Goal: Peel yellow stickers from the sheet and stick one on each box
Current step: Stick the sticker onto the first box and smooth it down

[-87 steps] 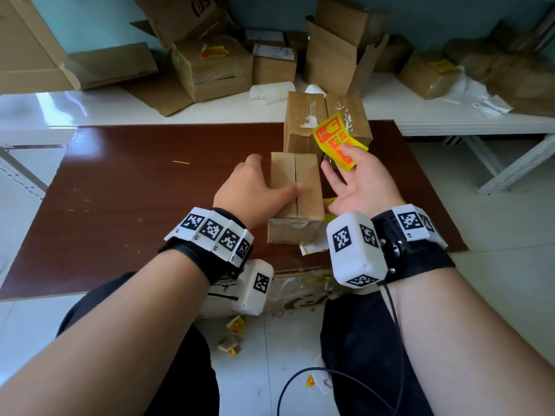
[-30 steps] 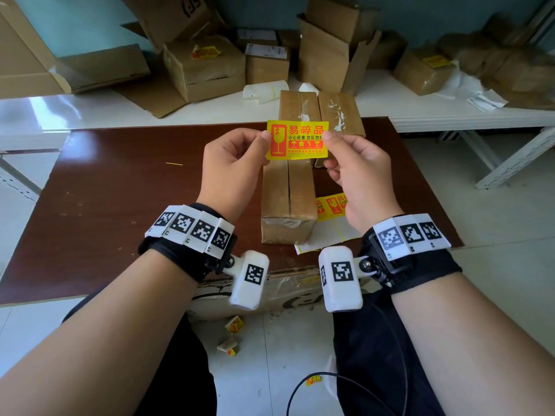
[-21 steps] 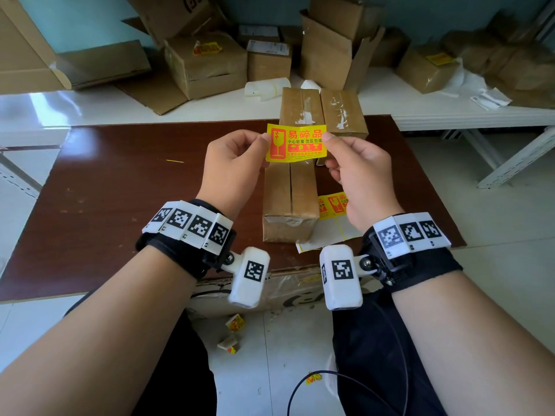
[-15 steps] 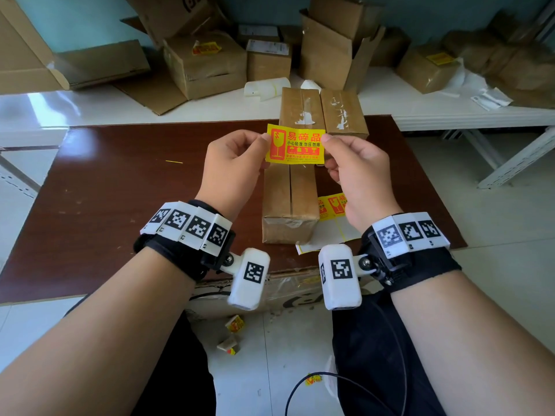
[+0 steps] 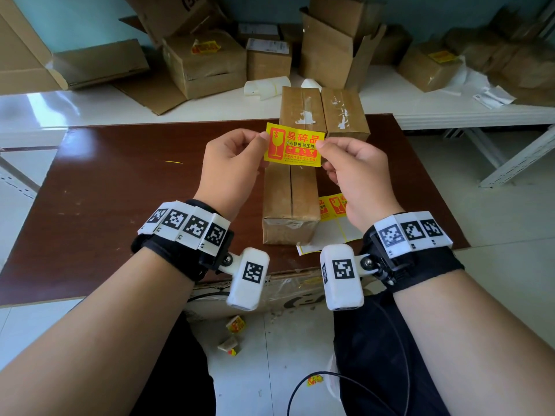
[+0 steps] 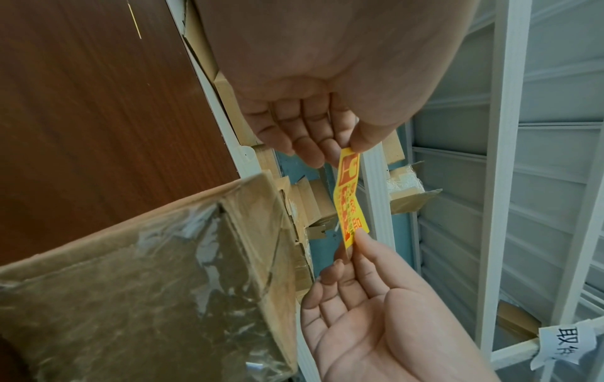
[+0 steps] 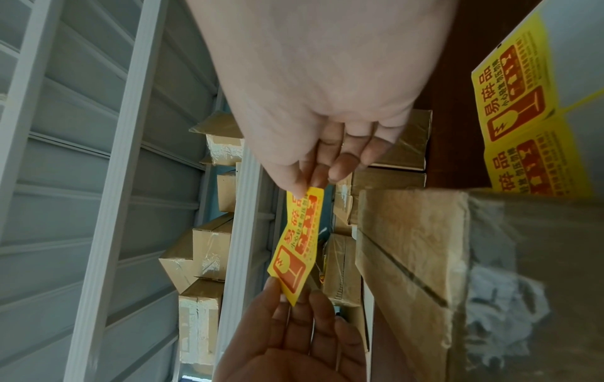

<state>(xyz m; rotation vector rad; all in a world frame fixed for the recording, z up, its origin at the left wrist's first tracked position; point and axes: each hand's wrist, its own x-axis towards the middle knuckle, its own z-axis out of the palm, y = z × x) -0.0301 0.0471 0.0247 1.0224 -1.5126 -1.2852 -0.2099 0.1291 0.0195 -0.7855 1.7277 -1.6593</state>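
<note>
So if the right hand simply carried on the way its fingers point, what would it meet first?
Probably the left hand: the right hand points leftward along the yellow sticker both hands pinch above the near box. Depth is unclear.

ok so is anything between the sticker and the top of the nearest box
Nothing visible. The sticker is stretched between the left hand and the right hand, each pinching one end, in the air above the far end of the nearest box, whose taped top is bare.

near box [image 5: 289, 202] at table [image 5: 120, 205] centre; two boxes [image 5: 324, 115] behind at 12 o'clock (side by side); sticker sheet [image 5: 332, 207] at 3 o'clock, touching.
</note>
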